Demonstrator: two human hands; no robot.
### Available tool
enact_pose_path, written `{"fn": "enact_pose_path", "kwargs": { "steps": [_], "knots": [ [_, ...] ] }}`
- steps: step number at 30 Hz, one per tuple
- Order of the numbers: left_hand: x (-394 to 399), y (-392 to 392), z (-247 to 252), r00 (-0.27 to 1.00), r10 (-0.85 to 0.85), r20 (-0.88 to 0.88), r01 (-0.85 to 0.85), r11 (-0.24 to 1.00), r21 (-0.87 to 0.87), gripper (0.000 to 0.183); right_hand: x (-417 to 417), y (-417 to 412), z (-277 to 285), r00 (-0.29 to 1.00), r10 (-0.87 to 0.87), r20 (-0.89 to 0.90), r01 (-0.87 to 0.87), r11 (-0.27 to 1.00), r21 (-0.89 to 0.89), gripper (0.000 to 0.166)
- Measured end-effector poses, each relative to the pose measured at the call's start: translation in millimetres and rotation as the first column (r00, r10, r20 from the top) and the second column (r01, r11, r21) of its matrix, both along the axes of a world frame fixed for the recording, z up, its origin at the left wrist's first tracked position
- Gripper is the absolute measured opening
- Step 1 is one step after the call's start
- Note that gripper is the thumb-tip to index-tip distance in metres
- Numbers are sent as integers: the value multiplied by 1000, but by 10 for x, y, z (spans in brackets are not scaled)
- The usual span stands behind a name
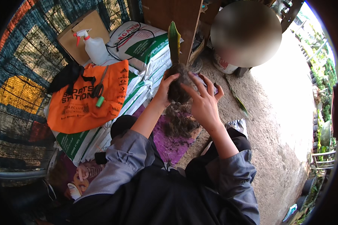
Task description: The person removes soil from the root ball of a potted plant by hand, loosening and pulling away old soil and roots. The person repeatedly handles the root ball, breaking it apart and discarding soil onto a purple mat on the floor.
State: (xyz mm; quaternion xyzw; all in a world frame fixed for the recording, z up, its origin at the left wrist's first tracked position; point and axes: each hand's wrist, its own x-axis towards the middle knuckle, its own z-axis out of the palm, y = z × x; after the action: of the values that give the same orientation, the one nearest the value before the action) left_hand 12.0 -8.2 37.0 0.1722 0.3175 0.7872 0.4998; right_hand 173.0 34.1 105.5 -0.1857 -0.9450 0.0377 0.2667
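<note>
A snake plant leaf (174,42) stands upright from a dark root ball (178,94) of soil and fine roots. My left hand (164,90) grips the ball from its left side, the thumb across its front. On the other side, my right hand (204,99) has its fingers spread, the fingertips at the ball's right edge. Below both hands, loose soil and fibrous roots (181,122) lie heaped on a purple sheet (169,150) on the ground.
At left, an orange bag (84,112) on stacked sacks (146,56) bears scissors (98,89) and a green cylinder (100,101). A white spray bottle (95,49) stands behind. Another long leaf (236,97) lies on the concrete at right, near a white bucket (224,65).
</note>
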Motion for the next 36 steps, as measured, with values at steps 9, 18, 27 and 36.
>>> {"fn": "enact_pose_path", "kwargs": {
  "steps": [9,18,27,36],
  "knots": [
    [-7,-65,35,964,-120,238,87,986,142,36,-28,-4,10,976,98,-196,-127,982,-139,56],
    [-20,-99,157,943,-5,332,-40,991,126,28,22,-116,-87,973,96,-210,-69,989,133,52],
    [-54,-146,189,970,-37,240,13,995,100,23,-49,-111,-48,969,89,-231,-97,995,-26,42],
    [-75,-138,97,994,33,99,-48,988,146,36,-46,-102,-64,964,45,-261,-28,997,68,48]
  ]
}}
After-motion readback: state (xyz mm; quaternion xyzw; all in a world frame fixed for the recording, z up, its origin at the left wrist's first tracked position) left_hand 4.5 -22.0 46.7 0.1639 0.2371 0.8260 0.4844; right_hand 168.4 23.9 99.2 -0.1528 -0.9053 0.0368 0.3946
